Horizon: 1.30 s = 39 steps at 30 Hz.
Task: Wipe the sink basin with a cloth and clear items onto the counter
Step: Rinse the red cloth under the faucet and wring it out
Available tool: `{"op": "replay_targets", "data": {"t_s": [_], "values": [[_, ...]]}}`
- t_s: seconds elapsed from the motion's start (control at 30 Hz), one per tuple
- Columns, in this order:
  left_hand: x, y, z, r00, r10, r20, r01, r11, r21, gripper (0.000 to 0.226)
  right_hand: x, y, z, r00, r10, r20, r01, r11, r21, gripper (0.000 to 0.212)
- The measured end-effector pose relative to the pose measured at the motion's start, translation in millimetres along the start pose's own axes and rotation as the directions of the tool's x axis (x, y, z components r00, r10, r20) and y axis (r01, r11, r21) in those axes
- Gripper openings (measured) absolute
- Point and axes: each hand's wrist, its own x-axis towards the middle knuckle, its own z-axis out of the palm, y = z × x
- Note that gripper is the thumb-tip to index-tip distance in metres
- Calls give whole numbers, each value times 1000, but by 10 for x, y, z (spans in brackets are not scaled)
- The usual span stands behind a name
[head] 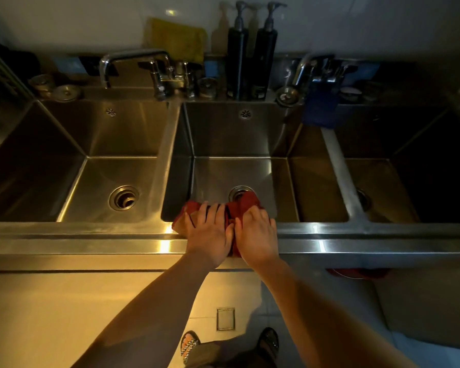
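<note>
A dim kitchen held a long steel sink unit with three basins, lit warm yellow from the lower left of the frame. The red cloth [246, 202] lay draped over the front rim of the middle basin [231, 144] at centre frame. Its far end hung down inside and covered part of the drain [237, 192], and its near end lay on the tabletop [91, 241] edge. The left grip [210, 232] lay flat on the cloth with fingers straight and spread, pressing it against the rim. The right grip [256, 232], touching the left one, had its fingers curled over the cloth and held a fold of it. Behind the basins, at the upper centre, stood two black pump bottles [237, 59] side by side, with a tap [144, 62] to their left. A yellow rag [178, 38] leaned on the wall and a blue rag [320, 107] hung over the divider at the upper right
</note>
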Motion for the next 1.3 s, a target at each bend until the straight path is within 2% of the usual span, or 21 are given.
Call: {"op": "replay_targets", "data": {"t_s": [0.17,0.33,0.67,0.9,1.07,1.2,1.3], "values": [[57,584,111,999,37,-6,-37,999,-10,54,-33,585,-207,1000,1,-27,-1,1000,10,36],[153,1117,209,997,70,16,-70,997,-23,55,-63,1097,-416,996,7,-84,-7,1000,0,27],[261,2001,388,992,125,-11,-125,992,6,55,-123,1930,-804,999,19,-39,-19,1000,-8,26],[219,1853,344,978,198,-65,-194,979,68,40,-118,1776,-657,980,168,-110,-148,975,164,23],[176,1607,269,979,194,-55,-190,979,77,38,-76,1556,-528,985,158,-73,-146,979,139,28],[154,1377,225,979,202,-39,-197,975,106,40,-107,1326,-505,988,102,-113,-93,992,81,29],[139,1333,211,962,266,-54,-258,958,127,40,-154,1278,-594,986,69,-153,-67,998,19,29]]}}
